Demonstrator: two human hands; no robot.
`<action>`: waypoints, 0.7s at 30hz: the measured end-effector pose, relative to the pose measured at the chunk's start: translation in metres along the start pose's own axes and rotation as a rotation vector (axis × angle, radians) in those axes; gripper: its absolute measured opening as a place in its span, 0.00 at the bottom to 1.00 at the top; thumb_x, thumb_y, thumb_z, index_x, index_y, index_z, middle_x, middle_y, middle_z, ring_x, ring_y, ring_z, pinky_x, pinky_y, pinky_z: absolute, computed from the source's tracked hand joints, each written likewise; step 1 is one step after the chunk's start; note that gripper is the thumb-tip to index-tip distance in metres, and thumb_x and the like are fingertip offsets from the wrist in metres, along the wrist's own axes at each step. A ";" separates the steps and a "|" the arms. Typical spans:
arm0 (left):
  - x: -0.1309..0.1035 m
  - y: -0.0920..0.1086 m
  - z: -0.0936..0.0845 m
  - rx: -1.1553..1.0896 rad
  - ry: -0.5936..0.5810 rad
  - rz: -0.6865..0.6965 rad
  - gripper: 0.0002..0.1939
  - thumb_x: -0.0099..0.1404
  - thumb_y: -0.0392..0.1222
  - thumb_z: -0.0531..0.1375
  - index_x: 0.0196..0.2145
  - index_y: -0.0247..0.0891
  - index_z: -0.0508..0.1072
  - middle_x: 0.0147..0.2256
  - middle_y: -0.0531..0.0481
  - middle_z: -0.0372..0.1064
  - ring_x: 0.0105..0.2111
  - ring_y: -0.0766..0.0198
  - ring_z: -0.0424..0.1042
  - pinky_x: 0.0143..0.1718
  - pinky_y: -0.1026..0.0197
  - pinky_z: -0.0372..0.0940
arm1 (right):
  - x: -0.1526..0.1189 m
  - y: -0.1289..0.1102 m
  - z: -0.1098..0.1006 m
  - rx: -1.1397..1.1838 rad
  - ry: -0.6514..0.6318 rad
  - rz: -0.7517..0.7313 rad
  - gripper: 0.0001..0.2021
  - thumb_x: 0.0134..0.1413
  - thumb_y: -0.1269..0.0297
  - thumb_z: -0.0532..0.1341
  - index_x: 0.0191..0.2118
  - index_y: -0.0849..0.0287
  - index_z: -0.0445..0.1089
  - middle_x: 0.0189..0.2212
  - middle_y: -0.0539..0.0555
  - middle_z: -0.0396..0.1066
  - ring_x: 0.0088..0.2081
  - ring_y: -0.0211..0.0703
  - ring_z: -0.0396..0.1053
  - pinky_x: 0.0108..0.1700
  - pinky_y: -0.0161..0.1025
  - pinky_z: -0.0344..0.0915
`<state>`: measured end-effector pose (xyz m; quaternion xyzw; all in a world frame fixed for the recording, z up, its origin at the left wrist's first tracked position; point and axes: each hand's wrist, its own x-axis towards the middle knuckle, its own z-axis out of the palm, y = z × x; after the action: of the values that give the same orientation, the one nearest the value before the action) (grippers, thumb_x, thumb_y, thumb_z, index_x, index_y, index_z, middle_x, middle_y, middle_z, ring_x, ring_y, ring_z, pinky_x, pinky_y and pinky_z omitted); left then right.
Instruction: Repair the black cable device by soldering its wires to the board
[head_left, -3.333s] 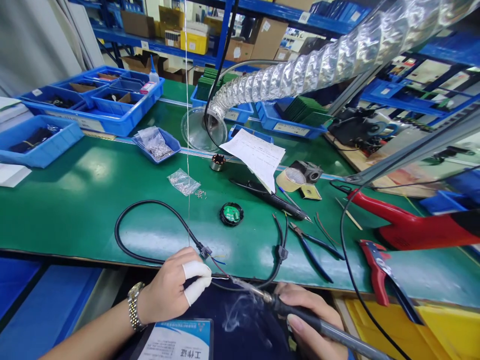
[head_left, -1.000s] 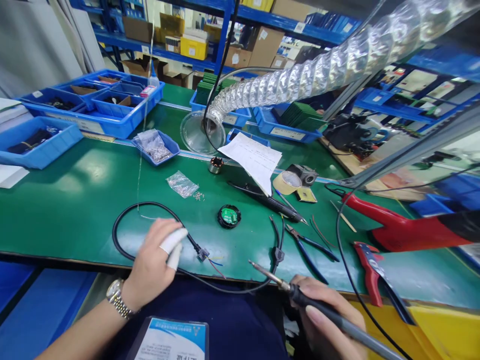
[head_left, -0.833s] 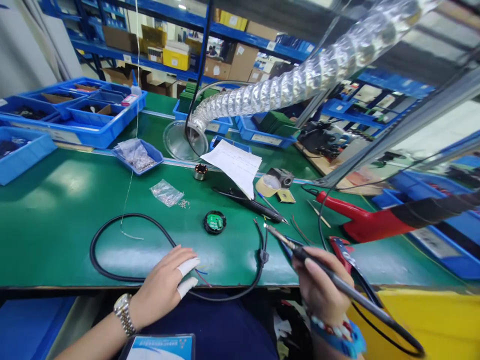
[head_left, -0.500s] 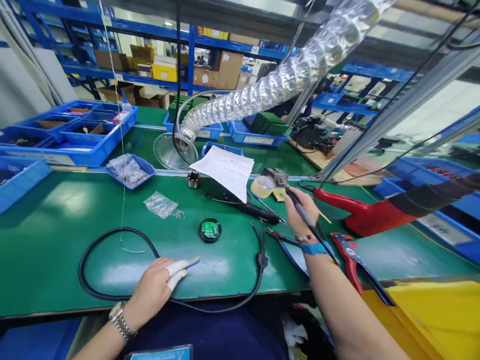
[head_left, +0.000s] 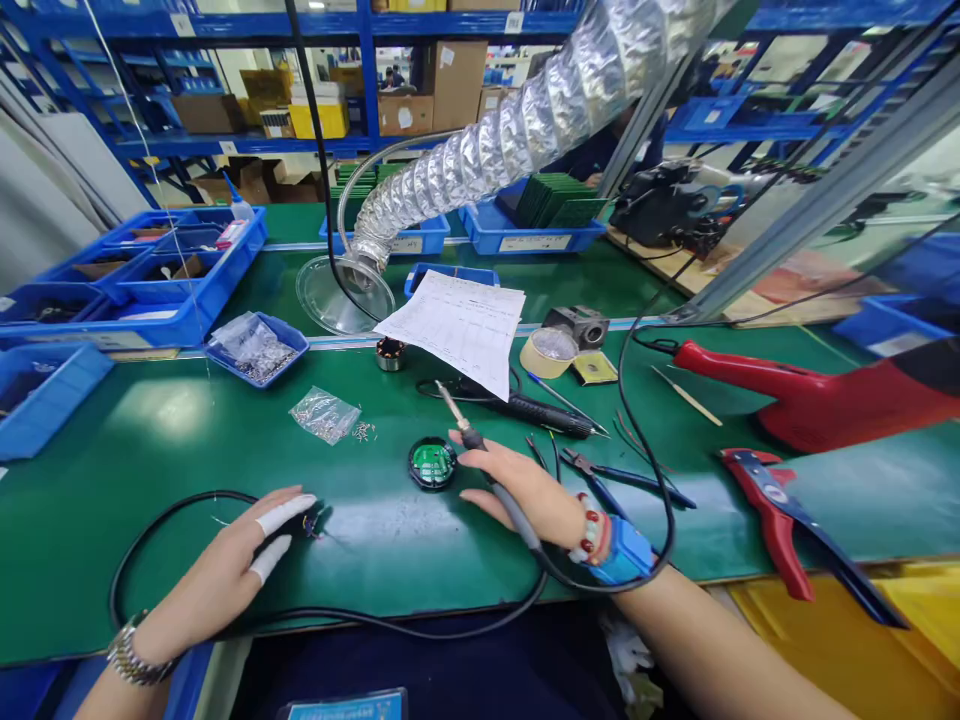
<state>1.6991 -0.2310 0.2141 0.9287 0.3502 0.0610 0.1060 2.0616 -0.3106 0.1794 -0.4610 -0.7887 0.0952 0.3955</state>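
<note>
My left hand (head_left: 240, 555), with white finger covers on thumb and index finger, rests low over the table on the left. Its fingertips are apart, and small coloured wire ends (head_left: 310, 524) lie just beyond them. A black cable (head_left: 124, 560) loops around behind this hand and runs along the front edge. In my right hand (head_left: 544, 490) is a soldering iron (head_left: 474, 440), its tip pointing up and to the left. Close to the right fingertips sits a round black housing with a green circuit board (head_left: 433, 464).
Cutting pliers (head_left: 600, 475) and a red-handled cutter (head_left: 780, 520) lie right, near a red heat gun (head_left: 832, 395). Behind are a paper sheet (head_left: 457, 325), a tape roll (head_left: 547, 352) and a black electric screwdriver (head_left: 540, 412). A foil duct (head_left: 480, 150) hangs overhead.
My right hand has brought the soldering iron from the stand at the back toward the front left, near the round board. My left hand has moved left, and its fingers have parted from the wires.
</note>
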 end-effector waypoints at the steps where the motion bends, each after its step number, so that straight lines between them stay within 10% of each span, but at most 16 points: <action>1: 0.000 -0.002 -0.002 0.014 0.037 -0.027 0.20 0.65 0.43 0.51 0.55 0.46 0.61 0.55 0.48 0.61 0.53 0.56 0.63 0.52 0.55 0.62 | 0.005 0.000 0.006 -0.011 -0.056 -0.007 0.20 0.53 0.66 0.59 0.51 0.59 0.59 0.55 0.61 0.60 0.57 0.49 0.58 0.56 0.48 0.61; 7: -0.004 -0.026 -0.013 0.225 0.241 -0.077 0.18 0.65 0.42 0.49 0.49 0.35 0.67 0.49 0.41 0.66 0.50 0.51 0.64 0.52 0.48 0.61 | 0.030 0.001 0.030 -0.145 -0.153 0.026 0.22 0.50 0.62 0.61 0.51 0.58 0.58 0.52 0.64 0.62 0.56 0.57 0.57 0.52 0.56 0.61; 16: -0.024 -0.056 -0.034 0.241 -0.066 0.009 0.17 0.63 0.34 0.49 0.47 0.40 0.70 0.46 0.46 0.69 0.48 0.56 0.65 0.50 0.51 0.61 | 0.026 -0.017 0.036 0.224 -0.281 -0.061 0.24 0.49 0.75 0.57 0.52 0.58 0.52 0.58 0.66 0.55 0.59 0.48 0.55 0.56 0.48 0.61; 21: -0.028 -0.066 -0.027 0.190 0.014 0.055 0.11 0.64 0.41 0.52 0.39 0.42 0.73 0.39 0.48 0.73 0.42 0.57 0.70 0.51 0.48 0.60 | 0.023 -0.026 0.029 0.244 -0.240 -0.027 0.23 0.49 0.73 0.59 0.51 0.58 0.54 0.57 0.65 0.57 0.58 0.48 0.57 0.55 0.47 0.62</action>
<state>1.6314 -0.1970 0.2236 0.9434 0.3294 0.0369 0.0132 2.0182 -0.3008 0.1856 -0.3844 -0.8189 0.2390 0.3528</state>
